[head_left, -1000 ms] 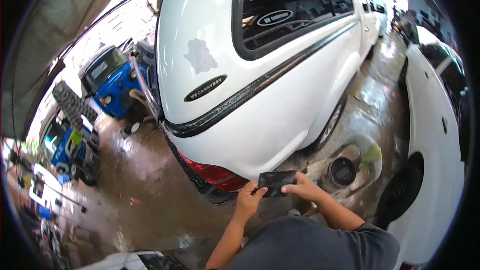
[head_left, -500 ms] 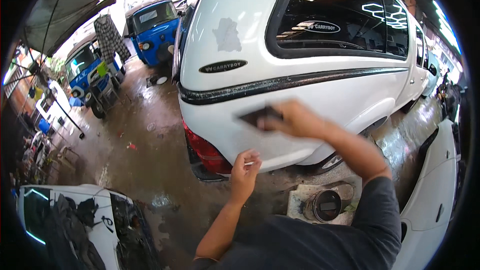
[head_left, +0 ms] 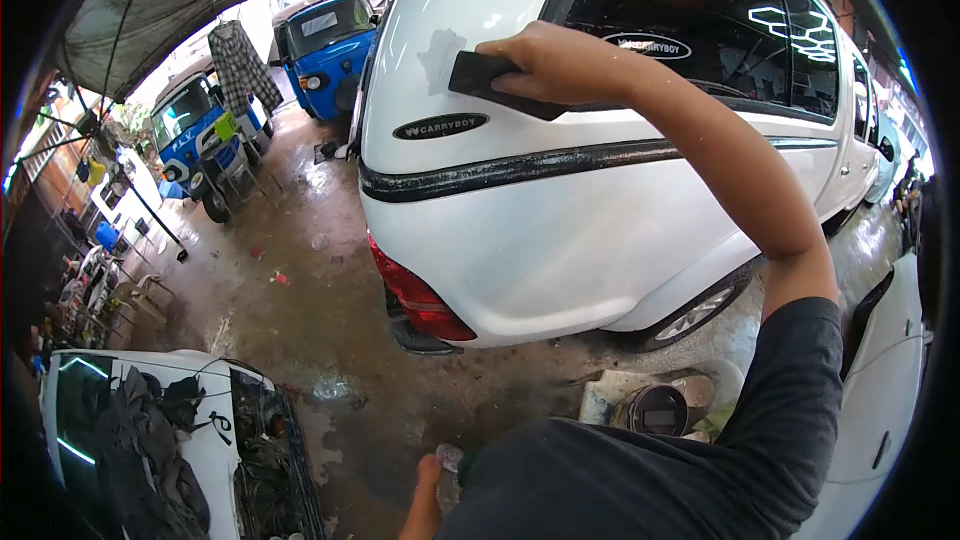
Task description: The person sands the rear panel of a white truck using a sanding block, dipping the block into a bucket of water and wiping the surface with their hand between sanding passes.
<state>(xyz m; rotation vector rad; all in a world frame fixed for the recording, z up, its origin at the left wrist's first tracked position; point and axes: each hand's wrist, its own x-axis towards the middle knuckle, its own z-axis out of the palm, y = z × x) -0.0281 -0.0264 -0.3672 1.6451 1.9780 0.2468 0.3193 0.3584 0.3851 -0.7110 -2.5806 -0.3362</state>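
My right hand [head_left: 555,65] grips a flat black rectangular pad [head_left: 478,75], fingers closed over its right end. The pad is over the upper rear side of a white pickup canopy [head_left: 480,0], beside a dull grey patch [head_left: 440,55] and above an oval dark badge [head_left: 440,127]. Whether it presses on the panel I cannot tell. My left arm [head_left: 425,500] hangs low at the bottom edge by my dark shirt, its fingers hidden. Below the canopy's black trim strip [head_left: 500,176] are the white side panel [head_left: 520,250] and red tail light [head_left: 415,290].
A round dark bucket [head_left: 655,410] stands near my right side. At the lower left is a white vehicle [head_left: 215,390] with dark cloth on it. Blue three-wheelers [head_left: 325,50] stand at the back left. Another white car [head_left: 880,390] is at right. The floor [head_left: 270,310] looks wet.
My right hand has risen with the pad from the lower side panel to the canopy beside the grey patch. My left hand has dropped from near the tail light.
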